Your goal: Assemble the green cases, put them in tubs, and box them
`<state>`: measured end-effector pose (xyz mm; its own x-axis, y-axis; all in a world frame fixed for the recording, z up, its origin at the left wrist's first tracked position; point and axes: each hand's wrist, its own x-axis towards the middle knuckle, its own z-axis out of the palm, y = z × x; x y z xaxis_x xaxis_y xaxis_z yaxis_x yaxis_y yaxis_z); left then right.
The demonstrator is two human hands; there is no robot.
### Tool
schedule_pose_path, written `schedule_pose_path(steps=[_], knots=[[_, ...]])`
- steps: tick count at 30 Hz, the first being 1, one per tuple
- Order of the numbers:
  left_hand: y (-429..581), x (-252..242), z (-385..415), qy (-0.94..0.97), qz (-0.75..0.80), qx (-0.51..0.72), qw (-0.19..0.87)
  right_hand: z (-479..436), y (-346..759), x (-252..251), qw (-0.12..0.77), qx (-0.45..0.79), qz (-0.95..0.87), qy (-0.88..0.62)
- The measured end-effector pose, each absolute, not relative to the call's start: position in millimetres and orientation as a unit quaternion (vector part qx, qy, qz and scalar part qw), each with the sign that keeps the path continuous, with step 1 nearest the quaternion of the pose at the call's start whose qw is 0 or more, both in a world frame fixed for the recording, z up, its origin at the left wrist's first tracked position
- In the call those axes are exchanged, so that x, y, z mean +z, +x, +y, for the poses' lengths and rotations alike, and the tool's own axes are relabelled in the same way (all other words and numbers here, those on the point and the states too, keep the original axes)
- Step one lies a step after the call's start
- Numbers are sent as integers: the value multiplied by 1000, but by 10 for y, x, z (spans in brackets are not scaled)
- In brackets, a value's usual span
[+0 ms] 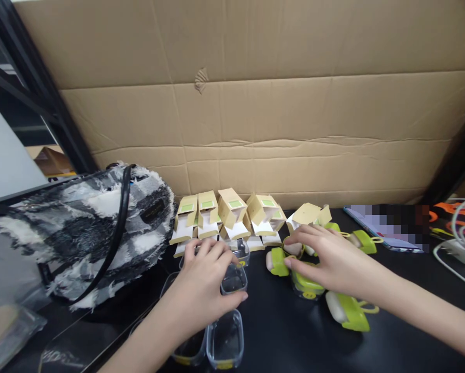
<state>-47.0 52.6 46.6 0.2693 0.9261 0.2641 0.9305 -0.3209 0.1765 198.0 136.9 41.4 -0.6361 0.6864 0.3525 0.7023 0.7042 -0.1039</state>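
My left hand (205,282) reaches over a group of clear plastic containers, its fingers apart and the thumb stretched to the right. Under its palm is one clear container (234,280); another clear container (225,342) stands nearer to me. My right hand (321,254) is spread over several lime-green pieces with whitish ends and loops. Its thumb is at a green piece (279,261), and the index finger is by a whitish piece (293,248); contact is unclear. Below this hand sits a clear container with a green top (308,285). Another green piece (349,311) lies by my right wrist.
Opened small cardboard boxes (232,207) line the back against a large cardboard sheet (255,114). A shaggy black-and-white bag (111,233) stands at left. At right are a phone-like flat object (388,228), partly pixelated, and a white charger (461,251) with cables.
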Motion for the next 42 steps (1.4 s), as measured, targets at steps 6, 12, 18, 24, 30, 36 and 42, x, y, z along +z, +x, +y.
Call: schedule_pose_path(steps=[6, 12, 18, 24, 30, 36, 42], knots=[[-451, 435, 510, -811, -564, -153, -12, 1329, 1772, 382, 137, -16, -904, -404], [-369, 377, 531, -813, -557, -168, -35, 1342, 1723, 309, 127, -34, -906, -402], [-325, 367, 457, -822, -540, -168, -62, 1365, 1769, 270, 124, -43, -916, -379], [-302, 360, 423, -833, -524, -159, -75, 1362, 1783, 251, 149, -32, -906, -394], [-260, 331, 428, -828, -528, -158, -100, 1315, 1794, 307, 162, -10, -907, -389], [-253, 340, 440, -822, -528, -162, -143, 1281, 1845, 425, 196, 56, -906, -371], [-239, 334, 433, -782, -537, -196, -248, 1292, 1893, 434, 251, 139, -905, -313]])
